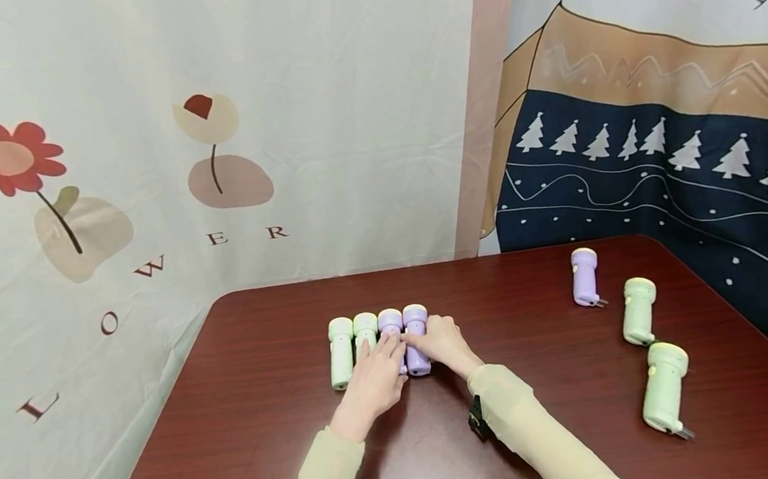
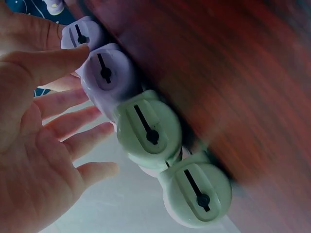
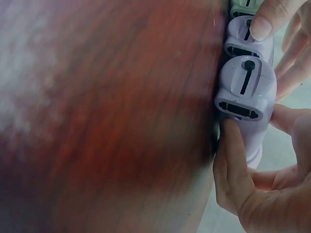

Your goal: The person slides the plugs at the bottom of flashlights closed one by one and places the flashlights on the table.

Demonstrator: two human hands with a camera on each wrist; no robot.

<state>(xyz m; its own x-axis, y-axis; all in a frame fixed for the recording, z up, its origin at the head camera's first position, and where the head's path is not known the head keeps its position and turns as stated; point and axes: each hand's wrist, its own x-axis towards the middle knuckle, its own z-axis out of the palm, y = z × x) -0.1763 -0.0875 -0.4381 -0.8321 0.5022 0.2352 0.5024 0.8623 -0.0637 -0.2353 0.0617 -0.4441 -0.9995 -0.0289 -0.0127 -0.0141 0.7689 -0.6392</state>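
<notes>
Outer purple flashlight (image 1: 419, 359): right end of a four-light row on the brown table (image 1: 293, 449), lying beside inner purple flashlight (image 1: 389, 320), then inner green flashlight (image 1: 364, 325) and outer green flashlight (image 1: 341, 358). Heads face away from the person. Can't tell if every neighbor touches.

Risks, my read: bodies are round, so a sideways shove from the right could roll the row or kick one out of line. Uneven push at one end would skew it. Left fingers lie over the middle lights; a drag on the way off could pull them askew. Spares at right (purple flashlight (image 1: 584, 278), far green flashlight (image 1: 639, 313), near green flashlight (image 1: 665, 390)) are well clear; prongs stick out on the purple and near green, could snag.

Pose: right hand (image 1: 446, 343) comes in from the right, thumb and fingers pinching the outer purple one. Left hand (image 1: 373, 378) is palm down, fingers fairly straight, thumb on the inner purple's near end.
</notes>
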